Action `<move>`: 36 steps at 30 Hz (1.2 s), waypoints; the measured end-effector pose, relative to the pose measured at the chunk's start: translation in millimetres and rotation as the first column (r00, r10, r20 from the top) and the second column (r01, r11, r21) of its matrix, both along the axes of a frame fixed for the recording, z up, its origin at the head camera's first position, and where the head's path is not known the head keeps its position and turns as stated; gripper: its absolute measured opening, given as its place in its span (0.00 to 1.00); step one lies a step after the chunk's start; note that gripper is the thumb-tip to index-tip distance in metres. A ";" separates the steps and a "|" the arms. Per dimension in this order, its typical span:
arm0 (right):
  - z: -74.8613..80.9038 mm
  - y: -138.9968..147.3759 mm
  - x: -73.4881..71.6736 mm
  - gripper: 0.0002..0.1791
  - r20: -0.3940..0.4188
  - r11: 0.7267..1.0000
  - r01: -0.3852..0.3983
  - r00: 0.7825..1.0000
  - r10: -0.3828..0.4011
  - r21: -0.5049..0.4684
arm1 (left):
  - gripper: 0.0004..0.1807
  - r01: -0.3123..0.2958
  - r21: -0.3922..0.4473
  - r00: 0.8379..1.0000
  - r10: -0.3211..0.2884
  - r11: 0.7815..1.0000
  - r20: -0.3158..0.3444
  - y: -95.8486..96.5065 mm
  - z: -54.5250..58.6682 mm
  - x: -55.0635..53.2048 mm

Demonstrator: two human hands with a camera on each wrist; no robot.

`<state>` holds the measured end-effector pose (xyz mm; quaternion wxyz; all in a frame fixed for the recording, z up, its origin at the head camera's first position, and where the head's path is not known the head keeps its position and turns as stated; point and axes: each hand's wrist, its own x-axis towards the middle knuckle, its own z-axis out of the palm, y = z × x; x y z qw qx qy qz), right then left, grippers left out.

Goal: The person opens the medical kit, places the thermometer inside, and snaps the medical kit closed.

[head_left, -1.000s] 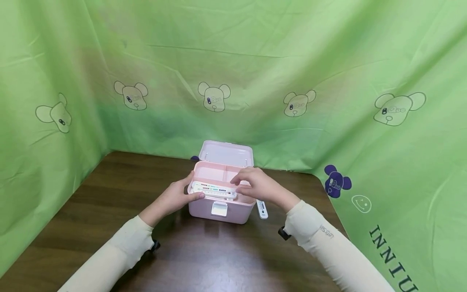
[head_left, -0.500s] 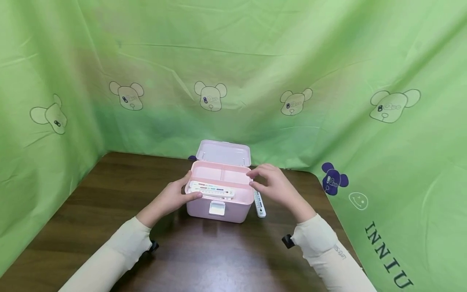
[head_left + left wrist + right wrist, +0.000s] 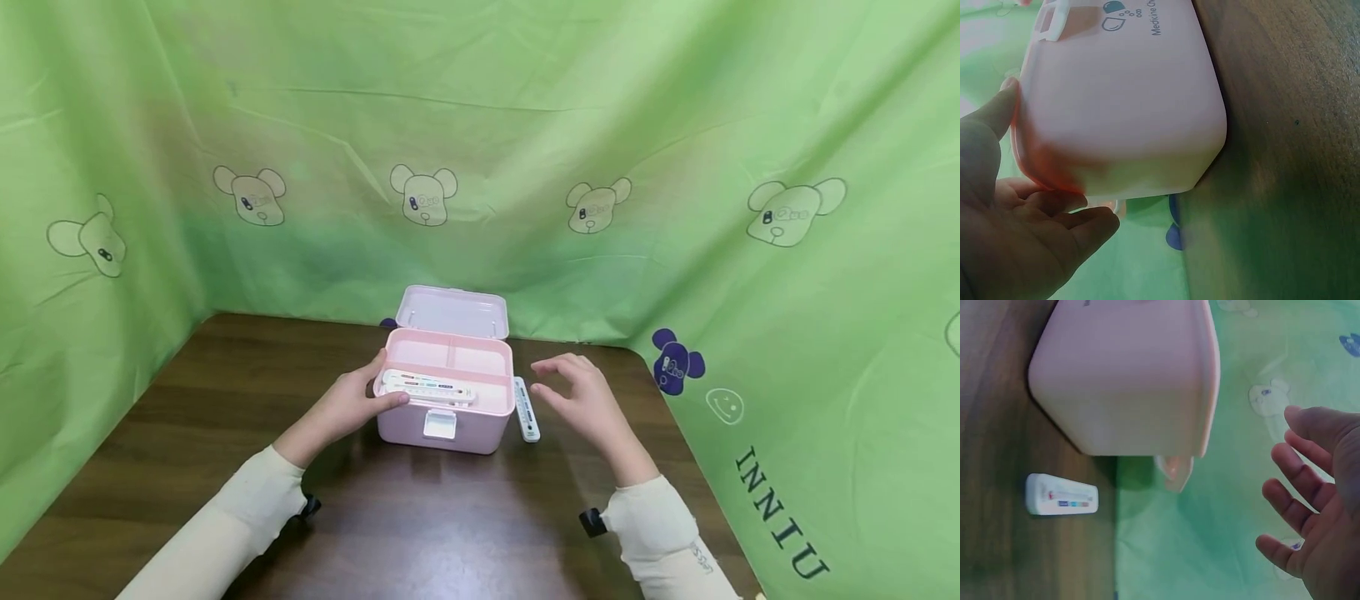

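Note:
A pink medicine box (image 3: pixel 438 429) stands on the table with its lid raised; "Medicine Ch" is printed on its front in the left wrist view. My left hand (image 3: pixel 347 414) grips its left front corner, thumb at the front rim and fingers by the left side. Inside the front compartment, white flat thermometers (image 3: pixel 427 388) with printed scales and coloured marks lie lengthwise against the left. Another white thermometer (image 3: pixel 527 410) rests on the table beside the box's right wall. Right of it hovers my right hand (image 3: pixel 592 408), fingers parted and holding nothing, as the right wrist view confirms.
The translucent lid (image 3: pixel 452 312) leans back behind the box, and a white latch (image 3: pixel 439 424) hangs at the front. A divider (image 3: pixel 451 352) splits the rear of the box's tray. Green printed cloth (image 3: pixel 480 125) encloses the far sides of the brown wooden table (image 3: pixel 420 533).
My right hand has withdrawn from above the box's front compartment toward the right, past the rim, and now hovers near the loose thermometer. My left hand keeps its grip on the box.

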<state>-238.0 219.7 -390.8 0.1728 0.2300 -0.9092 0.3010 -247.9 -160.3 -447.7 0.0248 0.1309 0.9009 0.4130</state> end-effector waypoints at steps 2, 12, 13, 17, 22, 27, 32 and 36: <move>-6.2 2.7 2.3 0.17 0.011 1.000 0.030 0.999 -0.030 -0.010 | 0.61 0.000 -0.006 1.000 0.000 1.000 -0.003 -0.4 -1.5 0.1; -41.6 12.3 11.9 0.21 0.119 0.990 0.133 0.985 -0.126 -0.048 | 0.61 0.008 0.001 1.000 -0.008 1.000 0.003 2.1 -6.9 0.6; -44.7 13.1 11.6 0.21 0.124 0.989 0.139 0.984 -0.131 -0.051 | 0.61 0.007 0.003 1.000 -0.007 1.000 0.001 2.3 -6.7 0.7; -59.2 16.8 9.3 0.22 0.161 0.982 0.178 0.973 -0.167 -0.056 | 0.60 0.004 0.005 1.000 -0.004 1.000 -0.005 2.4 -6.2 1.0; -76.2 19.6 7.5 0.24 0.232 0.974 0.224 0.950 -0.210 -0.035 | 0.60 0.002 0.007 1.000 -0.002 1.000 -0.004 2.1 -6.4 1.0; -88.2 18.5 5.9 0.26 0.268 0.970 0.244 0.935 -0.232 -0.012 | 0.60 -0.003 0.000 1.000 0.003 1.000 -0.019 0.9 -5.2 1.4; -93.8 14.2 4.0 0.28 0.289 0.961 0.275 0.918 -0.271 0.028 | 0.61 -0.008 -0.008 1.000 0.008 1.000 -0.020 0.1 -2.2 2.3; -95.9 10.1 3.1 0.30 0.312 0.947 0.315 0.895 -0.320 0.067 | 0.61 -0.009 -0.008 1.000 0.009 1.000 -0.018 0.6 0.3 3.3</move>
